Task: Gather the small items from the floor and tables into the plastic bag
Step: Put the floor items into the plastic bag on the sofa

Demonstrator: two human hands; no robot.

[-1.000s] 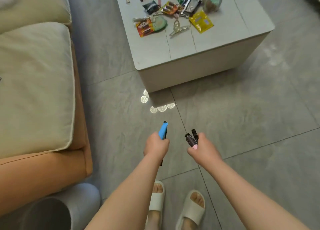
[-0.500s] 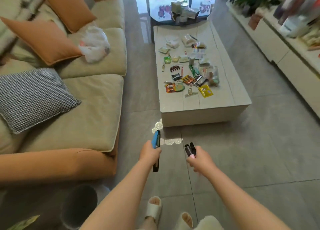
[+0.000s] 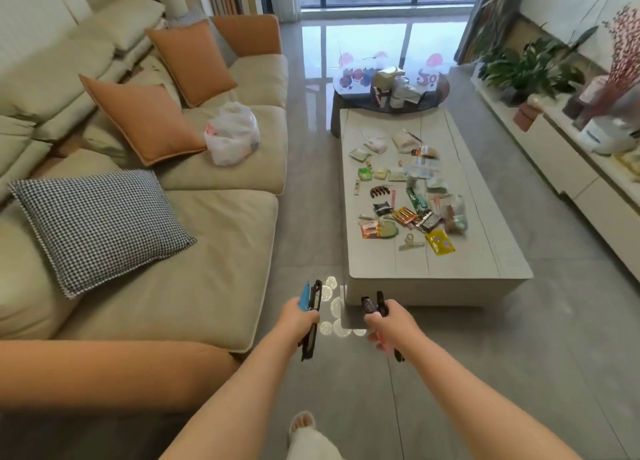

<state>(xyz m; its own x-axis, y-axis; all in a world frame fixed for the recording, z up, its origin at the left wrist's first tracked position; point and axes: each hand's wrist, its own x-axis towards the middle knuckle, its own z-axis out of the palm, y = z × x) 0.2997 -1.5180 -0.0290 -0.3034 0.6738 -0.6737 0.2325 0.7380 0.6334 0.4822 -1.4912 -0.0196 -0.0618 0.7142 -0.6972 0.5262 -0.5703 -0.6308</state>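
A strip of bare grey floor ran up the middle of the frame between the front edge of the sofa at left and the long side of the low white tabletop at right; wider open floor lay at lower right, bounded by the white cabinet along the right edge. The plastic bag sat on a sofa cushion at upper centre-left, beside an orange pillow. Small packets, hair clips and a yellow sachet lay scattered over the tabletop, none past its near edge.

The left hand had its fingers curled round a blue item and a black one, both sticking out above and below the fist. The right hand gripped a bundle of dark slender items, a pink piece showing beneath.

Compared with half a second before, the view had tilted upward: the window, the round dark table and the plants now showed, and both hands sat lower in the frame with the same hold.
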